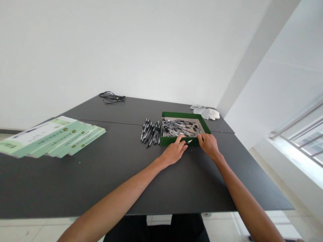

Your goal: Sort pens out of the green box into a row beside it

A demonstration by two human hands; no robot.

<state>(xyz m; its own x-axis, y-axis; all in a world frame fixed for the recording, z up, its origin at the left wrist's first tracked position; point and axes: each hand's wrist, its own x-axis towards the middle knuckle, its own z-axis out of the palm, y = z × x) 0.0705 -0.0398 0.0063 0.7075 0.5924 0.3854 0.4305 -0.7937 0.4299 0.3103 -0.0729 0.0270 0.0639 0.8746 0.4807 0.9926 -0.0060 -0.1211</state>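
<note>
My left hand (175, 150) is closed around a pen (188, 142), whose pale pointed end sticks out to the right, in front of the box. My right hand (209, 144) is at the near right part of the green box (166, 140), fingers pinched together over its front wall. Whatever sits between those fingertips is too small to make out. Inside the box lie many loose pen parts (178, 126), clear barrels and dark pieces, in a jumble. Against the box's left side rests a pile of black-and-clear pens (150, 132).
Several green-and-white booklets (63, 136) lie fanned out on the left of the dark table (106, 181). A coiled black cable (111, 97) is at the back left. White gloves (205, 112) lie behind the box at the right, near the wall.
</note>
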